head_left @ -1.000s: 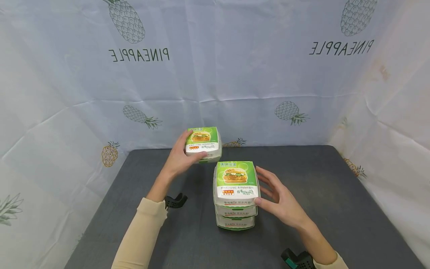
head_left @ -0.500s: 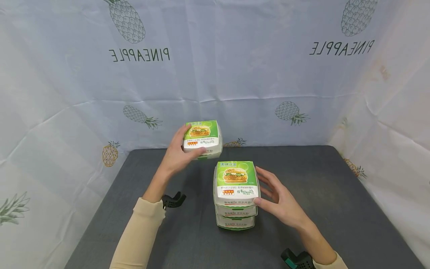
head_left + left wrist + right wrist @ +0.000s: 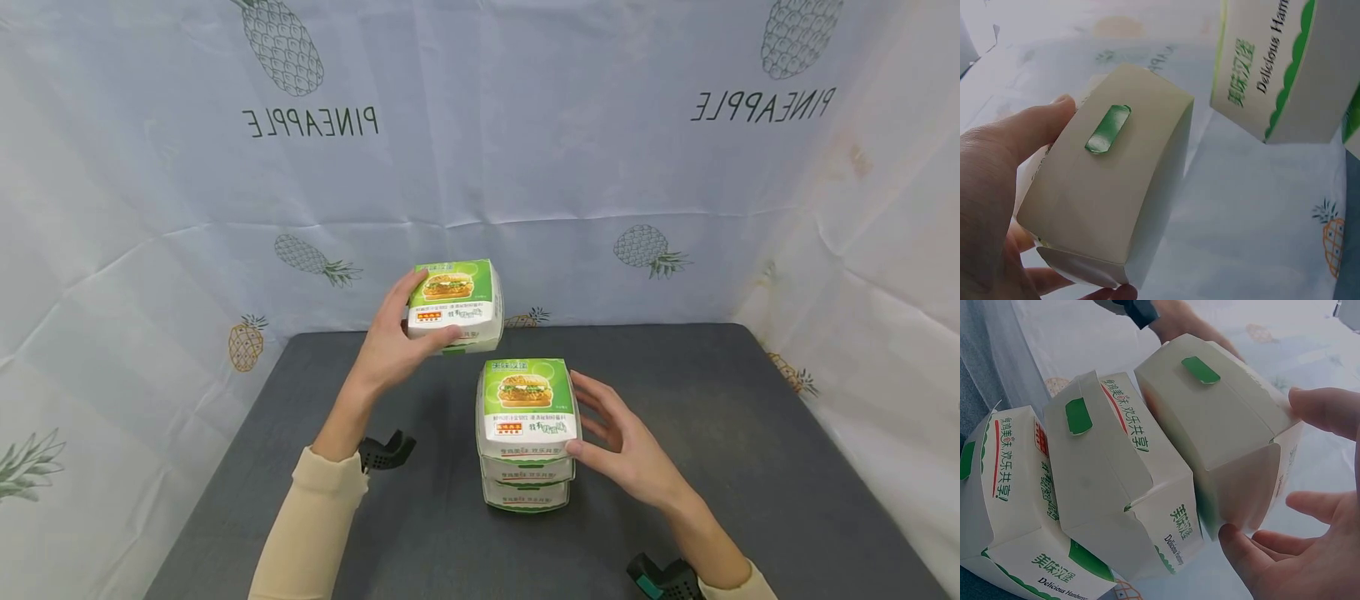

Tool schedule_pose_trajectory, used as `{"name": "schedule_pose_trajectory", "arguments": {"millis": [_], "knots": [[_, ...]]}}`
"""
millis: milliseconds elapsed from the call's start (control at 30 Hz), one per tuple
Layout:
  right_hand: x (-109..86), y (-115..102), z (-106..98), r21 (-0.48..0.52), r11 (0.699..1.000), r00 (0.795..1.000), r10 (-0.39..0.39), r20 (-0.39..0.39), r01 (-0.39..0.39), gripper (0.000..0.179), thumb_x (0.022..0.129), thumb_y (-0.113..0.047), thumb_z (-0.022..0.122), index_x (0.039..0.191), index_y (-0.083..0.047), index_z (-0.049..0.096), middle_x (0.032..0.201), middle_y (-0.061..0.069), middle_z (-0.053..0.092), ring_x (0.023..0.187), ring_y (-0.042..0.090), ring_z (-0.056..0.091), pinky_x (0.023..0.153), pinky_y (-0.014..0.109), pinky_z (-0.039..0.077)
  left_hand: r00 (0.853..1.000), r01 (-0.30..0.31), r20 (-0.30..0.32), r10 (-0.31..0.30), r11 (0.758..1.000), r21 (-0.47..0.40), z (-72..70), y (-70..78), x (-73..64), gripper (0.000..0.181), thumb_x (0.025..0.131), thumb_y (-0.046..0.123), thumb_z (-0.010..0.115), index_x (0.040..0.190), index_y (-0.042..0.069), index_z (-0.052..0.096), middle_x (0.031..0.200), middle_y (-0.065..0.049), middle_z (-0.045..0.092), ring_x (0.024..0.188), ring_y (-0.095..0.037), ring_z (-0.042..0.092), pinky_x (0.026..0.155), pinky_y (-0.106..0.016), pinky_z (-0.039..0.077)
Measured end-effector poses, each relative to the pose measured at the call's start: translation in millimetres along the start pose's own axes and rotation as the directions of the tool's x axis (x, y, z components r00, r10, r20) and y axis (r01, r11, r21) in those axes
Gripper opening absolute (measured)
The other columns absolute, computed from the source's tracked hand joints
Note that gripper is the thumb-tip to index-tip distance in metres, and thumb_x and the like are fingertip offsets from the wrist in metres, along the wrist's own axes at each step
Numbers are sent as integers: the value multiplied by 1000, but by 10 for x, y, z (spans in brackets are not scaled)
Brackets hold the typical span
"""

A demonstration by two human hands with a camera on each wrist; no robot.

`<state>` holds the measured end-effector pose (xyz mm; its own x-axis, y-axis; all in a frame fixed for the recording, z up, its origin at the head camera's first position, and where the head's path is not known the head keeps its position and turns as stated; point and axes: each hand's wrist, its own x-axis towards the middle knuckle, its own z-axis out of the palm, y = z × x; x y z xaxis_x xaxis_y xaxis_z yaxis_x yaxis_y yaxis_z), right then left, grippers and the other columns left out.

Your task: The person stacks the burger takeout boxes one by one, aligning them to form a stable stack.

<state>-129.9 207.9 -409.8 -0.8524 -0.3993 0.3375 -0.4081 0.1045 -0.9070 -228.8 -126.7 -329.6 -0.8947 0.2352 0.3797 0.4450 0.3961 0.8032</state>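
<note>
My left hand holds a green and white burger box up off the dark table, behind and left of a stack. Thumb on its near side and fingers around its left side, it has nothing under the box's right part. Three matching boxes make up the stack: a top box, a middle box and a bottom box. My right hand grips the top box at its right side, thumb at the near corner and fingers toward the back. In the left wrist view, the held box shows its plain side with a green tab.
The dark table carries the stack near its middle. Behind it hangs a pale curtain with pineapple prints, close to the table's back edge. Black wrist straps sit on both forearms.
My left hand has raised its burger box slightly, and the box has shifted a little to the right in the last half second. The right hand and the stack stay put.
</note>
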Motion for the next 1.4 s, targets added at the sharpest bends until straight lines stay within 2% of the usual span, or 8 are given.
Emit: {"name": "schedule_pose_trajectory", "arguments": {"millis": [167,367,467,733,933,1100,1300,1400], "knots": [[-2,-3,2,0,1000,1000,-1,1,1,76,96,0,65,161,-10,26,163,13,23,148,28,29,109,19,38,999,-40,0,40,999,-5,9,100,-33,87,86,28,82,159,26,34,166,5,19,109,-27,54,85,-42,52],[-2,-9,6,6,1000,1000,-7,6,7,75,96,1,65,161,-8,26,163,14,23,145,6,32,109,19,38,998,-60,17,60,998,0,54,181,-82,89,85,28,83,159,24,35,166,3,20,122,-25,48,92,-44,48],[-2,-14,9,6,1000,1000,-11,7,11,75,96,1,65,160,-8,27,163,14,23,143,1,33,109,18,38,997,-65,33,65,998,-8,88,213,-109,90,84,30,84,159,25,35,166,3,20,127,-24,45,95,-45,47],[-13,-17,14,3,1000,1000,-10,9,10,75,96,1,65,160,-12,28,162,13,24,145,5,33,109,19,38,997,-38,70,39,999,-19,179,276,-190,93,82,38,85,159,29,34,166,7,19,140,-21,35,103,-48,42],[-10,-16,21,1,1000,1000,-9,9,9,74,97,1,65,160,-12,29,162,12,24,144,4,33,109,19,39,996,-23,89,23,1000,0,220,319,-245,93,81,41,85,159,31,34,165,8,21,141,-20,34,103,-49,41],[-7,-18,26,-4,1000,1000,-13,10,13,74,97,1,65,160,-13,29,162,12,24,145,4,32,109,19,39,995,-26,95,25,1000,5,254,368,-292,93,80,40,86,158,32,35,165,10,22,141,-19,34,103,-49,41],[-10,-25,19,-7,1000,1000,-7,13,8,74,97,0,64,161,-14,29,162,11,24,146,9,32,109,19,38,994,-51,100,49,999,13,322,409,-343,93,80,41,85,158,32,36,165,8,22,149,-19,24,108,-53,37],[-10,-31,16,-9,1000,1000,-7,14,7,74,97,0,64,161,-15,29,162,10,24,146,10,32,109,19,38,993,-57,103,54,998,20,351,425,-362,92,80,42,85,158,33,36,165,8,22,149,-20,24,108,-55,35]]}}
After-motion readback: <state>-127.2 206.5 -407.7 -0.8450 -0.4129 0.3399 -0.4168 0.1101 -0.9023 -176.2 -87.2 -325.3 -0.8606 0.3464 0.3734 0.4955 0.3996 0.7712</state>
